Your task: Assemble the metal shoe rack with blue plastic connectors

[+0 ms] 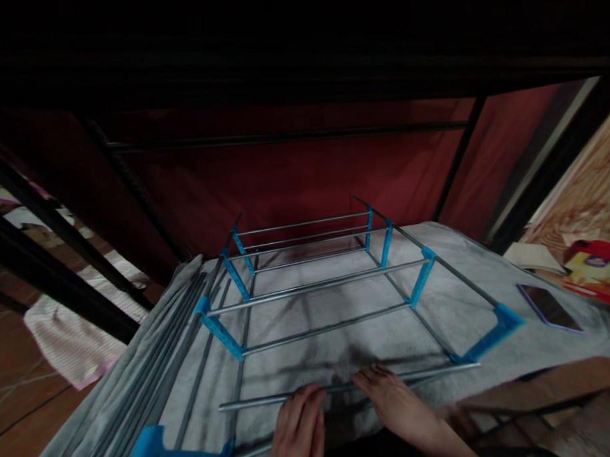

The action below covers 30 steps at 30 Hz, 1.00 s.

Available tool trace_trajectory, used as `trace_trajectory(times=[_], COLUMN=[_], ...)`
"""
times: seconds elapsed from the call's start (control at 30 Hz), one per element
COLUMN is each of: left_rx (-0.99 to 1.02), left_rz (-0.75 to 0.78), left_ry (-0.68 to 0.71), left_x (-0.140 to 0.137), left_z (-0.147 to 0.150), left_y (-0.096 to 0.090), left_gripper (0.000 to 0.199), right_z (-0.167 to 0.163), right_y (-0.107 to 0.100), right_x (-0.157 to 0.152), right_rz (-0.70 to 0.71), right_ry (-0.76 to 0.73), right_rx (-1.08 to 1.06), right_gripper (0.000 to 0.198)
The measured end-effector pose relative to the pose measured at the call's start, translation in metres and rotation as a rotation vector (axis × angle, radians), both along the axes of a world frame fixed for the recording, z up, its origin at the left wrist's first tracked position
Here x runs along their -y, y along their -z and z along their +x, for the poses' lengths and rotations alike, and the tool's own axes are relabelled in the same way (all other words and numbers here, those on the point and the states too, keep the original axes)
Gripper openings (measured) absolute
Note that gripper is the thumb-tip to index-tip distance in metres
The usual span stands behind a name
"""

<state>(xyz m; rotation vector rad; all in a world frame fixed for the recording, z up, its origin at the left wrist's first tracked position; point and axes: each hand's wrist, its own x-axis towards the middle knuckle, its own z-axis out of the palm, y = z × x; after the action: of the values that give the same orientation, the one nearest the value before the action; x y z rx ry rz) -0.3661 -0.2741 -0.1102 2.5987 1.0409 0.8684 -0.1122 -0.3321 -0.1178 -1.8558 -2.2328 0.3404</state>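
My left hand (pixel 298 430) and my right hand (pixel 394 404) are both closed over one loose grey metal tube (pixel 258 401), held roughly level. Its two ends stick out past my hands. Around it lies a partly built rack frame (pixel 307 286) of grey tubes joined by blue plastic connectors. A blue connector (pixel 489 335) stands near the tube's right end, with the tube just in front of its lower corner. Below the left end is another blue connector (pixel 177 456), cut off by the picture's bottom edge. My fingertips are partly hidden behind the tube.
Several loose tubes (pixel 154 367) lie along the left side of the grey blanket (pixel 451 263). A phone (pixel 548 306) and a red and yellow packet (pixel 599 269) are at the right. Dark bed-frame posts (pixel 51 271) and a red wall (pixel 293 175) enclose the space.
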Motion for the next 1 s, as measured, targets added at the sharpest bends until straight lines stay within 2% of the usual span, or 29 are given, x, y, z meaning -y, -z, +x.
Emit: trace_trajectory(times=[0.07,0.17,0.3,0.4,0.5,0.67,0.8,1.0], left_rx=[-0.096,-0.245,-0.439,-0.530,-0.538,-0.535,-0.503,-0.483], left_rz=[0.136,0.176,0.077,-0.039,-0.096,-0.069,-0.004,0.094], left_ry=[0.052,0.068,0.022,0.057,0.129,0.194,0.196,0.149], left_x=[-0.013,-0.028,-0.047,-0.064,-0.083,-0.117,-0.152,-0.227], left_z=[0.016,0.040,0.067,0.081,0.091,0.111,0.125,0.131], left_y=[0.002,0.007,0.003,-0.008,-0.019,-0.030,-0.025,-0.014], left_gripper=[0.043,0.052,0.066,0.068,0.061,0.045,0.036,0.036], right_z=[-0.005,-0.008,-0.006,0.002,0.018,0.047,0.063,0.078], right_y=[-0.009,-0.015,-0.020,-0.018,-0.008,0.011,0.022,0.037], right_x=[-0.019,-0.043,-0.067,-0.077,-0.082,-0.090,-0.112,-0.169], right_rz=[0.009,0.015,0.030,0.015,0.018,0.080,0.146,0.274], right_ry=[-0.012,-0.008,0.022,0.078,0.114,0.162,0.224,0.240], right_rx=[0.006,0.023,0.010,-0.006,-0.005,-0.014,0.008,0.033], right_gripper=[0.064,0.055,0.049,0.037,0.031,0.035,0.037,0.035])
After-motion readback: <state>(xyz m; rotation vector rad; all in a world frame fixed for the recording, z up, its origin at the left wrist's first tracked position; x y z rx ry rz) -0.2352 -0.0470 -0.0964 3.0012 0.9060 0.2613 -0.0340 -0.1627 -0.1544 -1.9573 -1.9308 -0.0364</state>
